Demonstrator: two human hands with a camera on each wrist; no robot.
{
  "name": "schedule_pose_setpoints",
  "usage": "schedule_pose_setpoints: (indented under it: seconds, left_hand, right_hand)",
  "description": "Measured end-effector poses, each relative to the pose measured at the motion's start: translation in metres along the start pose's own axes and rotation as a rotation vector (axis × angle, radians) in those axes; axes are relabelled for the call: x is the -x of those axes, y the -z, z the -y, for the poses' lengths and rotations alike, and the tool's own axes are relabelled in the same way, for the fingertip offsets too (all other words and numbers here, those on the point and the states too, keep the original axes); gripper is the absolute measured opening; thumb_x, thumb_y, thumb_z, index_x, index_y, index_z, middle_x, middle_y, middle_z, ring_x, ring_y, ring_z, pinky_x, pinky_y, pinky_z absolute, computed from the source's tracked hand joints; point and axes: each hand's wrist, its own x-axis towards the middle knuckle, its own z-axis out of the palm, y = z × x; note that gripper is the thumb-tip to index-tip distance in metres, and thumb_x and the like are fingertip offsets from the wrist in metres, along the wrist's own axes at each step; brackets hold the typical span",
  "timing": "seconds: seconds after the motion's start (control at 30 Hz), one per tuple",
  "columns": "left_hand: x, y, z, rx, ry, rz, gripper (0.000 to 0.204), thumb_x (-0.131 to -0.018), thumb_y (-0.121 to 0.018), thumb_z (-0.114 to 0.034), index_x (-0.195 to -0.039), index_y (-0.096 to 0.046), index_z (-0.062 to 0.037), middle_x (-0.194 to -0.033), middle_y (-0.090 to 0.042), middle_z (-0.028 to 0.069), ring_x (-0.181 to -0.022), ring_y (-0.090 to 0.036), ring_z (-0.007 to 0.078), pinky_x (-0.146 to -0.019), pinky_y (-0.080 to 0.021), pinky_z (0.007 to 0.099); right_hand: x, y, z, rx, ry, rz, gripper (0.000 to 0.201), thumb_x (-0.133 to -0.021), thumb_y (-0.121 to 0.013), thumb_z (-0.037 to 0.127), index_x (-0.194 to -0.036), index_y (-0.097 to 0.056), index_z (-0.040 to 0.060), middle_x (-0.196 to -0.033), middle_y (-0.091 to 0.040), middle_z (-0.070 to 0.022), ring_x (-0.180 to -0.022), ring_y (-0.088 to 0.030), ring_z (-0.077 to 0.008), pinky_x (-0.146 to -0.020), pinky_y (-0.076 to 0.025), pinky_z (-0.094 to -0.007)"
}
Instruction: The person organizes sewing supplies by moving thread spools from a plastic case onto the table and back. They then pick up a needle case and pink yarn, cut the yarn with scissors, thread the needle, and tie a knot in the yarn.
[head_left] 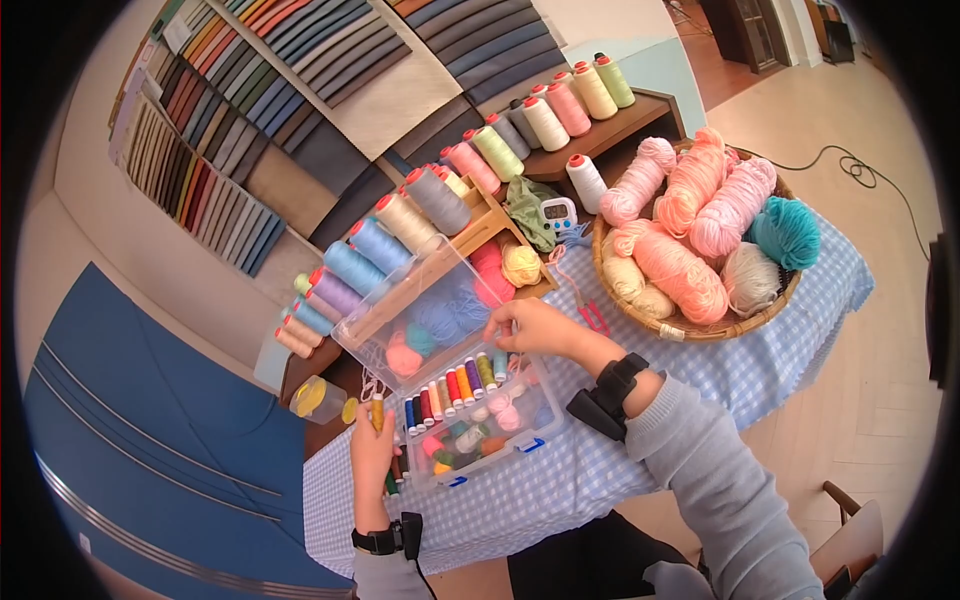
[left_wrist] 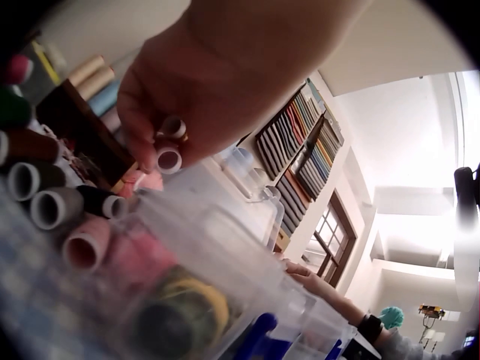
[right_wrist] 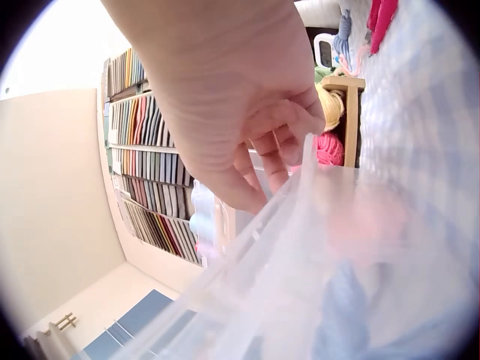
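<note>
My left hand (head_left: 371, 460) holds a gold thread spool (head_left: 377, 412) upright at the box's left; in the left wrist view the fingers (left_wrist: 135, 124) curl round two spools (left_wrist: 169, 159), white ends showing. The clear plastic box (head_left: 480, 462) has its lid (head_left: 360, 330) raised. Colored thread spools (head_left: 453, 388) lie in a row inside, with small yarn balls (head_left: 508, 418) in front. My right hand (head_left: 540, 330) is at the lid's right edge, fingers bent; in the right wrist view the fingers (right_wrist: 262, 169) are partly behind clear plastic, so contact is unclear.
A wicker basket of yarn (head_left: 668, 328) stands right on the checked cloth (head_left: 570, 470). Behind the box are a wooden rack (head_left: 490, 225), large thread cones (head_left: 440, 200) and a timer (head_left: 559, 213). A clear tub (head_left: 318, 400) stands left, loose spools (left_wrist: 56, 208) beside the box.
</note>
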Motion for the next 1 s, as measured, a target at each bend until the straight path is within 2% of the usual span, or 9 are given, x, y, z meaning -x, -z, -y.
schedule_pose_setpoints:
  seconds: [0.13,0.27,0.33,0.47,0.53,0.67,0.73,0.83,1.0]
  left_hand:
    - [0.001,-0.006,0.042,-0.277,0.03,0.181,0.037,-0.087,-0.051,-0.027,-0.114,-0.045,-0.0022,-0.069,-0.057,0.0117,-0.041,-0.052,0.0163,-0.04,-0.043,0.0282]
    - [0.004,-0.006,0.044,-0.27,0.1,0.159,0.038,-0.087,-0.051,-0.029,-0.114,-0.048,-0.0024,-0.072,-0.059,0.0128,-0.051,-0.058,0.0183,-0.048,-0.045,0.0304]
    - [0.005,-0.006,0.036,-0.439,-0.202,-0.1,0.034,-0.085,-0.053,-0.025,-0.11,-0.053,-0.001,-0.076,-0.06,0.0129,-0.065,-0.059,0.0236,-0.061,-0.045,0.0354]
    - [0.009,-0.005,-0.012,-0.31,-0.291,-0.127,0.027,-0.084,-0.054,-0.018,-0.105,-0.057,-0.0011,-0.083,-0.059,0.0133,-0.071,-0.058,0.0229,-0.062,-0.045,0.0341]
    - [0.009,-0.01,-0.023,-0.113,-0.368,-0.023,0.025,-0.082,-0.057,-0.014,-0.102,-0.059,0.0007,-0.081,-0.057,0.0132,-0.068,-0.056,0.0217,-0.063,-0.045,0.0307]
    - [-0.003,-0.021,-0.026,-0.105,-0.378,0.089,0.024,-0.081,-0.058,-0.016,-0.098,-0.06,0.0011,-0.08,-0.057,0.0131,-0.067,-0.055,0.0206,-0.063,-0.045,0.0303]
    - [-0.012,-0.024,-0.021,-0.243,-0.361,0.116,0.027,-0.081,-0.058,-0.017,-0.102,-0.058,-0.0002,-0.082,-0.056,0.0125,-0.067,-0.054,0.0184,-0.064,-0.045,0.029]
    - [-0.025,-0.028,-0.014,-0.26,-0.345,0.187,0.033,-0.081,-0.059,-0.019,-0.108,-0.055,-0.0022,-0.084,-0.053,0.0113,-0.066,-0.052,0.0172,-0.064,-0.045,0.0281]
    - [-0.033,-0.024,-0.017,-0.2,-0.292,0.307,0.037,-0.08,-0.059,-0.02,-0.113,-0.052,-0.0051,-0.086,-0.05,0.0108,-0.068,-0.051,0.0169,-0.065,-0.045,0.0283]
  right_hand:
    - [0.002,0.0,-0.005,0.238,0.011,0.107,0.029,-0.063,-0.063,0.009,-0.092,-0.064,0.0111,-0.068,-0.055,-0.0072,-0.063,-0.056,-0.0196,-0.056,-0.043,-0.0318]
    - [0.005,0.001,0.0,0.275,0.028,0.157,0.028,-0.062,-0.063,0.009,-0.089,-0.064,0.0103,-0.079,-0.061,-0.0098,-0.074,-0.06,-0.0272,-0.065,-0.047,-0.0365]
    - [0.006,0.001,0.0,0.337,0.046,0.175,0.029,-0.06,-0.063,0.008,-0.089,-0.063,0.0104,-0.082,-0.061,-0.0099,-0.074,-0.06,-0.0277,-0.064,-0.046,-0.0368]
    - [0.007,0.0,-0.003,0.366,0.086,0.157,0.029,-0.062,-0.061,0.008,-0.091,-0.063,0.0117,-0.064,-0.054,-0.0058,-0.062,-0.056,-0.0235,-0.056,-0.042,-0.0343]
    - [0.007,0.001,-0.002,0.34,0.068,0.155,0.029,-0.062,-0.06,0.008,-0.09,-0.063,0.0118,-0.062,-0.054,-0.0052,-0.061,-0.056,-0.023,-0.055,-0.042,-0.0343]
    - [0.007,0.001,-0.001,0.32,0.051,0.156,0.029,-0.062,-0.06,0.007,-0.09,-0.063,0.0115,-0.062,-0.054,-0.0052,-0.061,-0.056,-0.0226,-0.055,-0.042,-0.0342]
    - [0.006,0.002,0.0,0.306,0.036,0.166,0.03,-0.062,-0.06,0.007,-0.091,-0.064,0.0112,-0.062,-0.054,-0.0051,-0.061,-0.056,-0.0222,-0.055,-0.042,-0.034]
    - [0.006,0.004,0.003,0.296,-0.01,0.183,0.029,-0.06,-0.063,0.008,-0.089,-0.064,0.0106,-0.074,-0.061,-0.0092,-0.072,-0.06,-0.0267,-0.063,-0.046,-0.036]
    - [0.006,0.003,0.002,0.304,-0.018,0.184,0.03,-0.059,-0.064,0.009,-0.089,-0.064,0.0105,-0.075,-0.061,-0.0089,-0.073,-0.06,-0.0266,-0.063,-0.046,-0.0361]
